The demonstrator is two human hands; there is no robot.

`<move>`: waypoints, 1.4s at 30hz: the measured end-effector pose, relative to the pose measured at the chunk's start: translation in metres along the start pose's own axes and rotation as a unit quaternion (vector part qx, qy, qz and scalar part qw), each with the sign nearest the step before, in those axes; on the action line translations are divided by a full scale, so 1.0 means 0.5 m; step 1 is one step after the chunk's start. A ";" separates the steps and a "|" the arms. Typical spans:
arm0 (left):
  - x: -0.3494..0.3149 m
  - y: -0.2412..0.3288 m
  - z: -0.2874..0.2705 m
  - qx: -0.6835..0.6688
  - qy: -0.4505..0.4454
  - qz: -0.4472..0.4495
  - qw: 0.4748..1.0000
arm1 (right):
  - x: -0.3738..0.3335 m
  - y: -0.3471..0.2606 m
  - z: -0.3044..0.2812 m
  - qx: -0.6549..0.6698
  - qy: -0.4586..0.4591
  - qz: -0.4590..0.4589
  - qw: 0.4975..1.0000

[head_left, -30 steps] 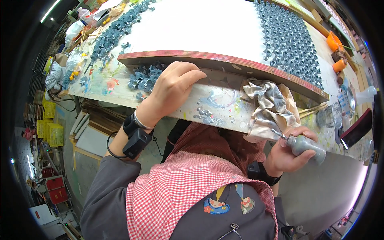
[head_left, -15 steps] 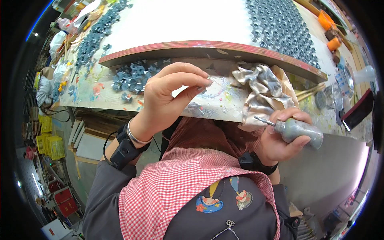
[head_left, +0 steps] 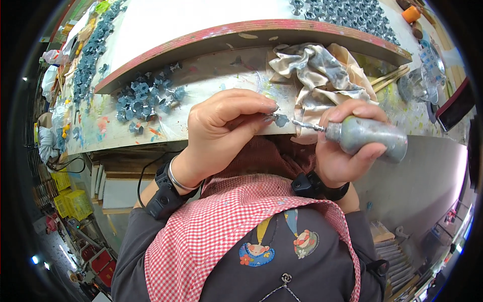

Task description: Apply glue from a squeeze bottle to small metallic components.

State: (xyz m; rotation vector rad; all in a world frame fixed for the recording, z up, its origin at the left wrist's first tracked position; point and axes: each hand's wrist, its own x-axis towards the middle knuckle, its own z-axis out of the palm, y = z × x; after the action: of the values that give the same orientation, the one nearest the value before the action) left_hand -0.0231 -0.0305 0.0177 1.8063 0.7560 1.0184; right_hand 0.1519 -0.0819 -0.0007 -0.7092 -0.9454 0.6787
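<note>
With our left hand point(head_left: 221, 128) we are pinching a small blue-grey floret point(head_left: 282, 120) between thumb and fingertips, near the front edge of the table point(head_left: 173, 132). Our right hand point(head_left: 339, 158) is grasping a grey nozzle bottle point(head_left: 375, 138) around its body, its metal nozzle point(head_left: 308, 126) pointing left, just beside the floret; whether they are touching, we cannot tell. We are probably lining the two up, a step calling next for a steady pinch and fine aim. A heap of florets point(head_left: 141, 98) is lying beside the red-edged board point(head_left: 297, 38). We are finding no readable label on the bottle.
</note>
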 end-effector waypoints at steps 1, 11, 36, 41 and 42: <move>-0.001 0.000 0.000 0.023 -0.009 0.008 1.000 | 0.004 0.000 -0.003 -0.040 -0.011 0.002 0.999; -0.002 -0.008 0.006 0.056 -0.008 0.029 0.998 | 0.015 -0.005 -0.006 -0.151 -0.063 0.028 0.986; -0.001 -0.011 0.000 0.127 -0.030 0.115 0.985 | 0.003 -0.013 -0.018 -0.153 -0.048 0.040 0.986; -0.002 -0.016 0.008 0.117 -0.010 0.167 0.979 | -0.001 -0.003 -0.016 -0.099 -0.045 0.009 0.994; -0.002 -0.015 0.008 0.115 -0.016 0.173 0.978 | -0.002 -0.002 -0.015 -0.099 -0.038 0.012 0.994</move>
State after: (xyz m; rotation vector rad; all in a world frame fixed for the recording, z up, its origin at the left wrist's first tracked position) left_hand -0.0209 -0.0299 0.0094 2.2027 0.5692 1.1580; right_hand 0.1584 -0.0850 -0.0032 -0.8747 -1.0866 0.6424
